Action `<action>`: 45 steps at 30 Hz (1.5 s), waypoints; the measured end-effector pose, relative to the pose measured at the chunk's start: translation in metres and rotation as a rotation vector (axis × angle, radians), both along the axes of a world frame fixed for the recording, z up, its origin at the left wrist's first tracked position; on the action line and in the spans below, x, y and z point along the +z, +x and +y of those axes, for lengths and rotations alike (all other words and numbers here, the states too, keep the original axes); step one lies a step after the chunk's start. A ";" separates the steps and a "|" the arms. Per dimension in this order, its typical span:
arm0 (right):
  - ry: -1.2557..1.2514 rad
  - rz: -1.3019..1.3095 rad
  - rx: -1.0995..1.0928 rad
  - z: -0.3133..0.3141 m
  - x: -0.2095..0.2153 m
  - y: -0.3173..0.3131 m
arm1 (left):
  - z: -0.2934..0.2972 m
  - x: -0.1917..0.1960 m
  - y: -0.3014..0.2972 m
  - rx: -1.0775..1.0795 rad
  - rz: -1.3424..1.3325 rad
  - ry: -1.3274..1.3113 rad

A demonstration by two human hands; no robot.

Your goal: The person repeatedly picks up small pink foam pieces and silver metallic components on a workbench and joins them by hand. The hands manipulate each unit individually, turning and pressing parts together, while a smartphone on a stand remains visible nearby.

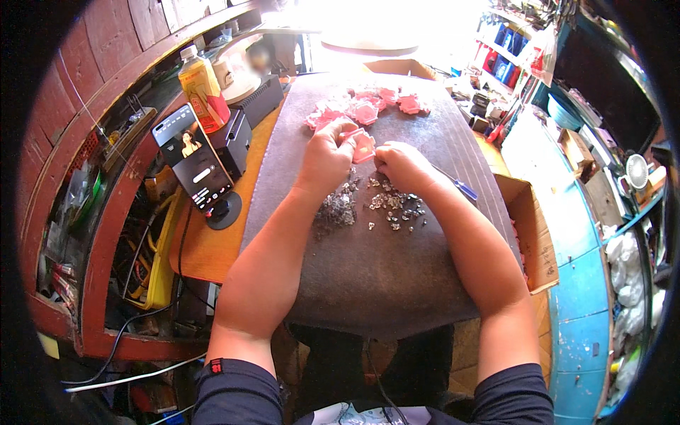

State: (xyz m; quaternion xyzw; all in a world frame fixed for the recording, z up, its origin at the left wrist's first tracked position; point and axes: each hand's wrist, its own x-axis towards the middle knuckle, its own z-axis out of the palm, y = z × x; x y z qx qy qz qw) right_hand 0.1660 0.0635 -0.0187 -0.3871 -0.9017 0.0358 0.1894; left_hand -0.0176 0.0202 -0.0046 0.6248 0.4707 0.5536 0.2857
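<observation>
My left hand [328, 157] is closed, pinching a pink plastic piece [363, 147] by its left side above the dark mat [368, 283]. At the right edge of that piece is my right hand [404, 166], its fingers pressed together. Whatever they hold is hidden or too small to make out. Beyond both hands lies a heap of similar pink pieces [365, 112]. Nearer to me, a pile of small grey metal-looking parts [338, 205] sits below my left hand. Scattered small shiny pieces [388, 201] lie below my right hand. A blue-handled tool [465, 190] rests beside my right forearm.
On the left stand a phone [195, 159] on a round stand, a drink bottle [203, 88] and a black box-shaped device [232, 142]. A cardboard box [537, 237] is at the table's right side. Cluttered shelves line both walls; a small fan [636, 171] sits far right.
</observation>
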 end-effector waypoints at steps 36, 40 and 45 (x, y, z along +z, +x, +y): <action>-0.486 0.967 0.139 -0.035 0.025 0.009 | -0.013 0.004 0.007 -0.502 -0.298 -0.299; -0.170 0.798 0.097 -0.040 0.026 0.006 | -0.013 0.002 0.011 -0.417 -0.171 -0.175; -0.150 0.757 0.027 -0.044 0.030 0.007 | -0.016 0.004 0.012 -0.339 0.060 -0.074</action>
